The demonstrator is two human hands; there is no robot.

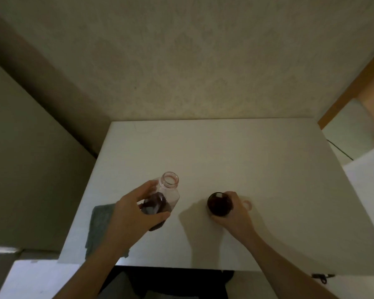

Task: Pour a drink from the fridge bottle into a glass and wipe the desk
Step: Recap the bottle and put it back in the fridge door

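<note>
Because the left hand point(136, 209) grips the uncapped bottle point(163, 198) tilted, dark drink may spill onto the desk point(225, 147). The right hand point(235, 212) wraps the full glass point(219, 204); a nudge slops it.

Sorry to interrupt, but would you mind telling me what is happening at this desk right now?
A person stands at a white desk. The left hand grips an uncapped clear bottle partly filled with dark drink. The right hand holds a glass already filled with the same dark liquid. A grey cloth lies by the left edge, and a faint ring mark shows beside the glass.

Uncapped clear bottle point(164, 197) half-full of dark drink, beside filled glass point(219, 204).
</note>
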